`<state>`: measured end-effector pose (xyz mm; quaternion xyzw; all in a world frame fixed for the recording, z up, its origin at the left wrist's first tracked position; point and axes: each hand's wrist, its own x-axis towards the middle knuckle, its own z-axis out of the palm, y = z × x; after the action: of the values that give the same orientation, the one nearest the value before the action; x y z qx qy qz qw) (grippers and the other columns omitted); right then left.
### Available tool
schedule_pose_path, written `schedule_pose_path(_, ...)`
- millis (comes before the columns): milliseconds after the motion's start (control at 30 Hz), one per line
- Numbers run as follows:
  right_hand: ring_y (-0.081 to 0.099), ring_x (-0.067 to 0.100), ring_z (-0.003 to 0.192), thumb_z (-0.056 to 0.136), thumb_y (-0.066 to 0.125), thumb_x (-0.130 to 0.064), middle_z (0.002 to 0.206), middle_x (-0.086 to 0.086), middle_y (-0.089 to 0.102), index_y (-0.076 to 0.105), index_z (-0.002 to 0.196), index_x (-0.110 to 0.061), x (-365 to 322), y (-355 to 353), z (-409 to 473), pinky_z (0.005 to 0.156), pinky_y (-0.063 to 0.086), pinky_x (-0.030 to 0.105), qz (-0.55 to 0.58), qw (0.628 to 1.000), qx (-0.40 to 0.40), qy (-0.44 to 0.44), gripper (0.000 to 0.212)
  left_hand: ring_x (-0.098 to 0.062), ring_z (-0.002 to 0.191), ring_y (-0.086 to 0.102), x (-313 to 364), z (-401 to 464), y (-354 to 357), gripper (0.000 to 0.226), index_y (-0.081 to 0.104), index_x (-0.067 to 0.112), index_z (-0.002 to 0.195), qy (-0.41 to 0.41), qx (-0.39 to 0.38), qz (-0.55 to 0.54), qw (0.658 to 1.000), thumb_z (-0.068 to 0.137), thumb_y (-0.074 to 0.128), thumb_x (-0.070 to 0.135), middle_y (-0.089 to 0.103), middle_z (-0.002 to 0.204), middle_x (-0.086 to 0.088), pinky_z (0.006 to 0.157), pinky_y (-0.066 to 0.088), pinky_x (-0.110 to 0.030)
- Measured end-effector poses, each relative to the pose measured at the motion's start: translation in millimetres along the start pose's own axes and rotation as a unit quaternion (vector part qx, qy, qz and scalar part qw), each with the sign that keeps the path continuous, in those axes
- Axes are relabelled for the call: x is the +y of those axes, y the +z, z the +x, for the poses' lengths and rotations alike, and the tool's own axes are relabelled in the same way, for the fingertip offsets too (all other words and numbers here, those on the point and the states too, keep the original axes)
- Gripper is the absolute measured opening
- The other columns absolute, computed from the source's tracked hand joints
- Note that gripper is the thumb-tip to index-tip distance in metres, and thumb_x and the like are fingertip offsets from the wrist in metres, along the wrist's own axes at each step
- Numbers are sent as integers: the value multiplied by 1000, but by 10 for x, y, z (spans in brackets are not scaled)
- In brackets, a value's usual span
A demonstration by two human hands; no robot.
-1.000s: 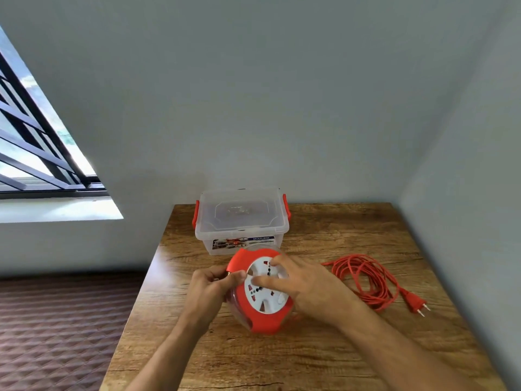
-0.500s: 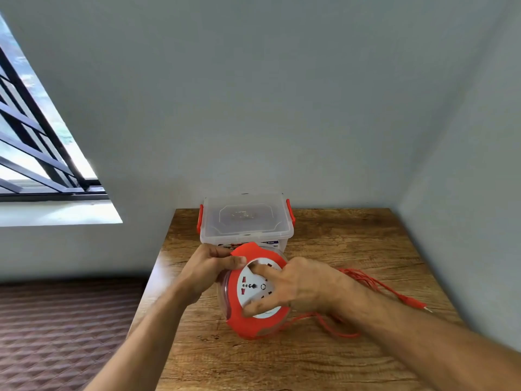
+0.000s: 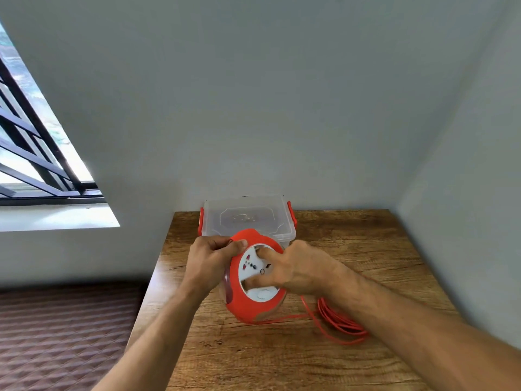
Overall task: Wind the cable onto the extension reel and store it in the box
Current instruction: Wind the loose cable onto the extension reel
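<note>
A round red extension reel (image 3: 248,306) with a white socket face stands tilted on the wooden table (image 3: 282,362). My left hand (image 3: 210,262) grips its upper left rim, thumb on the red edge. My right hand (image 3: 296,269) is on the white socket face, its fingers curled into the face's recesses. A loose orange cable (image 3: 341,323) runs from the reel's bottom to a coil on the table, partly hidden under my right forearm. The clear plastic box (image 3: 248,218) with red latches stands lidded just behind the reel.
The table sits in a corner, with grey walls behind and to the right. A barred window (image 3: 33,153) is at the left. Patterned floor (image 3: 64,334) lies left of the table's edge.
The reel's white face has turned under my right hand, and the cable coil has been drawn in closer, with less of it showing. The plug is out of sight.
</note>
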<state>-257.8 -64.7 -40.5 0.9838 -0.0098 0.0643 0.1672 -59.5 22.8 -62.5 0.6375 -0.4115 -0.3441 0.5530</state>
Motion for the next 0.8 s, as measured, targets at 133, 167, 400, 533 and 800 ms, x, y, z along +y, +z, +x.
schedule_pose_path(133,68,18,75,77,63,-56,91,-2,71,48,137,-46,11,-85,85,56,45,26,63,971,10,229,62,-23,50,47,-24,-72,174,54,59,-1,57,79,103,-21,991,74,77,47,50,54,-24,50,39,-39)
schedule_pose_path(167,69,16,83,75,61,-61,95,-5,73,50,137,-44,-14,-156,115,65,48,26,126,937,7,326,65,-16,50,44,-8,-84,226,48,56,8,51,81,124,-29,989,77,79,40,47,49,-11,51,37,-35)
schedule_pose_path(400,58,9,40,88,68,-49,68,-3,73,66,117,-24,-287,-156,240,37,40,21,630,489,126,590,38,-6,51,40,-17,-122,409,51,47,26,48,156,179,16,971,81,86,22,41,58,5,50,34,-17)
schedule_pose_path(533,72,19,67,99,52,-32,95,1,76,60,130,-24,-181,-92,-64,61,58,34,317,821,104,463,33,-16,49,43,-62,-73,261,43,52,26,44,85,126,-85,985,72,77,47,45,51,3,47,36,-29)
schedule_pose_path(800,66,27,86,82,74,-23,130,15,53,48,135,-42,78,-104,-275,56,53,34,35,988,14,148,62,-52,68,71,66,-15,177,57,75,-5,77,61,74,-39,995,71,78,51,72,76,-33,61,58,-61)
